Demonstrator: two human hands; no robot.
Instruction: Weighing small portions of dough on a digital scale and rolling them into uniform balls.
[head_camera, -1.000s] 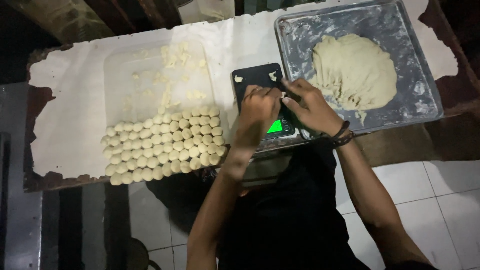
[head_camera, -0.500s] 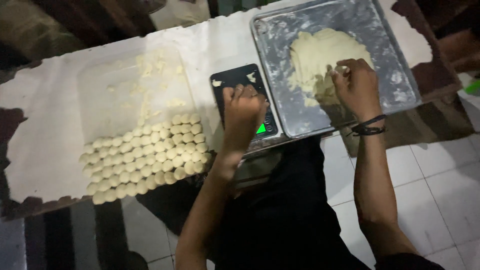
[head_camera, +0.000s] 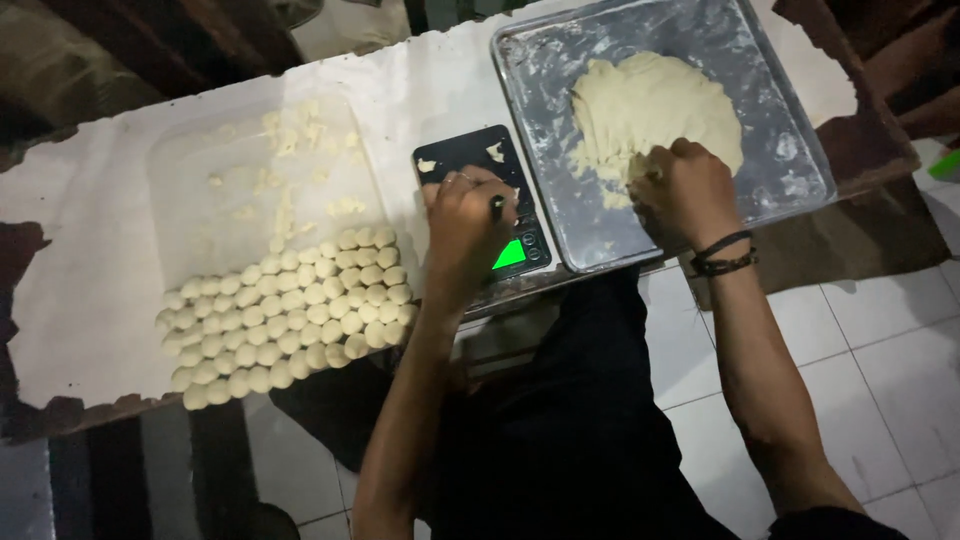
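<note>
In the head view, the right hand (head_camera: 683, 190) is digging into the near edge of the dough mass (head_camera: 655, 105); its fingers are curled down into the dough, and the fingertips are lying hidden under the knuckles, so whether they are pinching off a piece cannot be told. The dough is lying on the floured metal tray (head_camera: 790, 180), spreading away beyond those fingers.

The left hand (head_camera: 468, 225) is resting over the black kitchen scale (head_camera: 455, 155), fingers bunched together and bent; something small and dark is showing between them, too dim to make out. Just beside the heel of this hand a green display (head_camera: 511, 254) is glowing, partly covered by the hand. Past the fingertips, small dough scraps are sitting on the scale's platform.

Left of the left fingers, rows of dough balls (head_camera: 290, 315) are lying packed on the white table cover (head_camera: 80, 260), and a clear plastic sheet (head_camera: 240, 200) with loose crumbs is lying beyond them. The scene is dark, and the table's far edge is cut off.
</note>
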